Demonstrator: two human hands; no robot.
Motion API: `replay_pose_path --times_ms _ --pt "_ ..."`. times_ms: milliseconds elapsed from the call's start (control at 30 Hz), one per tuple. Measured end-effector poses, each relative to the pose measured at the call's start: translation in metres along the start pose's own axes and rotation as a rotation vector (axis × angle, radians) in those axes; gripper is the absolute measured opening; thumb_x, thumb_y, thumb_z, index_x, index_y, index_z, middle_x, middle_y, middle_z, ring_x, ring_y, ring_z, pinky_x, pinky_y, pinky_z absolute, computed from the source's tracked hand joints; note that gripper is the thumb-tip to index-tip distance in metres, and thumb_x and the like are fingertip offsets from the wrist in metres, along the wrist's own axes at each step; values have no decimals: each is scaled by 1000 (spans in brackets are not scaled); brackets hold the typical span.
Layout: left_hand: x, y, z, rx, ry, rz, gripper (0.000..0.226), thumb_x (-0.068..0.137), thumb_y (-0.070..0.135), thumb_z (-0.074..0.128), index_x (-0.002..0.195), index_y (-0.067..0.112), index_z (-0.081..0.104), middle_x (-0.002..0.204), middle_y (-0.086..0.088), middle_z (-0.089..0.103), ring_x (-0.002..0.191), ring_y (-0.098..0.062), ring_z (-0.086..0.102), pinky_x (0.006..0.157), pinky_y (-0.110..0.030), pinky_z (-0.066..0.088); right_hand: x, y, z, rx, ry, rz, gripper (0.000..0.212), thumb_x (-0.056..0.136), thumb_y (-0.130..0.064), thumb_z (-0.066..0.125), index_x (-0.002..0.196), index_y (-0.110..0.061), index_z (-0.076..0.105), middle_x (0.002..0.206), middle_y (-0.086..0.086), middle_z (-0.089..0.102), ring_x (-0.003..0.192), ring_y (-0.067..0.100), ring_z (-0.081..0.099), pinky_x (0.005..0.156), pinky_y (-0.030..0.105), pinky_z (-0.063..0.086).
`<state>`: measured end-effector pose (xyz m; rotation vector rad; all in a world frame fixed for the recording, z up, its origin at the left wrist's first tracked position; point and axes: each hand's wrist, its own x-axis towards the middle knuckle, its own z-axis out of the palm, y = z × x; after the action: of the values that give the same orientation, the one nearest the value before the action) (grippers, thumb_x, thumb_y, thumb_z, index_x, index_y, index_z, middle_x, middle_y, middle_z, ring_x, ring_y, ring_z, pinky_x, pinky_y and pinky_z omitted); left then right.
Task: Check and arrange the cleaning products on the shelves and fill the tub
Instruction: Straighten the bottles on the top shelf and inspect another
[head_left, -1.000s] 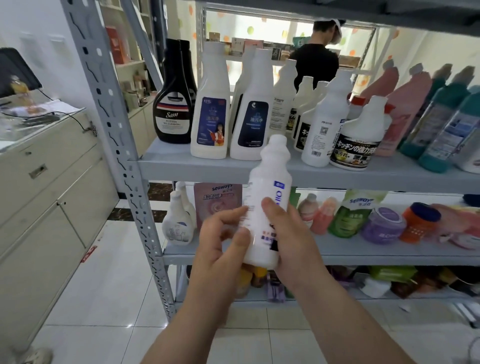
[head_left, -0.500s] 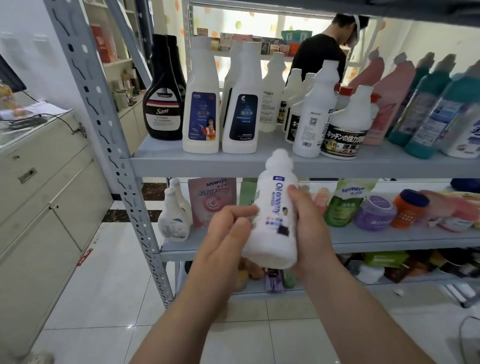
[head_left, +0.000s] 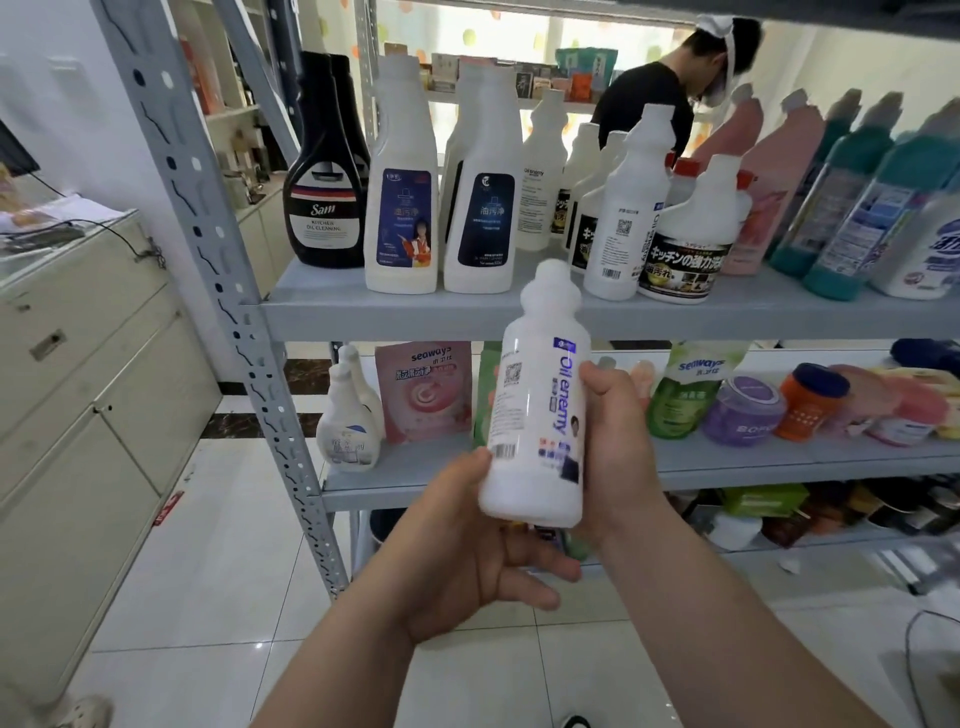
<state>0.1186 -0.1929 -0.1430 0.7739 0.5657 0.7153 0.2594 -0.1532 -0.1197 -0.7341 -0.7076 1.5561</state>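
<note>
Far left, a beige cabinet (head_left: 78, 389) with papers on its counter. Then the grey shelf post (head_left: 208, 260) running up. On the upper shelf (head_left: 395, 314) a black Sam bottle (head_left: 324, 208) leads the row, and two tall white bottles with dark blue labels (head_left: 402, 208) stand just beside it. Below them, on the middle shelf (head_left: 779, 460), two white spray bottles (head_left: 345, 421) and a pink seaways pouch (head_left: 423, 389).

Centre now: my left hand (head_left: 467, 551) cups the base of the white Oil enemy bottle (head_left: 540, 410), thumb on its lower side, fingers curled underneath. The bottle is up in the air in front of the shelves, nearly upright, cap leaning a little left, covering part of the upper shelf's front edge and whatever sits behind it on the middle shelf. My right hand (head_left: 618, 441) grips its right side, thumb on the label.

Further right, a green seaways pouch (head_left: 685, 395), a purple jar (head_left: 745, 410) and an orange jar (head_left: 813, 400). Above, a squat white bottle with Japanese lettering (head_left: 691, 244), pink bottles (head_left: 769, 176), then teal ones (head_left: 852, 197), packed close. Behind the rack stands a person in a black shirt (head_left: 649, 104).
</note>
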Motion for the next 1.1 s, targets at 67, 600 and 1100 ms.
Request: replay_pose_path --times_ms 67,600,1100 --pt "0 -4 -5 -45 13 27 66 86 48 46 136 5 56 109 -28 68 76 -33 71 52 -32 59 1 2 -2 -94 -22 -105 54 82 -29 56 132 -8 52 92 11 68 78 24 68 63 35 58" --pt "5 -17 -43 709 711 470 77 70 12 91 109 52 39 115 22 55 81 -7 68 62 -28 59 -7 16 -21 -718 -314 -234 76 72 -17 76 141 -40 52 141 7 58 133 25 56 111 54 47" --pt "-5 -7 -29 339 175 198 62 77 45 72 132 33 49 126 -7 69 107 -33 71 78 -45 61 8 14 -6 -25 -109 -284 75 75 -23 62 145 -6 41 113 25 59 100 41 58 81 49 53"
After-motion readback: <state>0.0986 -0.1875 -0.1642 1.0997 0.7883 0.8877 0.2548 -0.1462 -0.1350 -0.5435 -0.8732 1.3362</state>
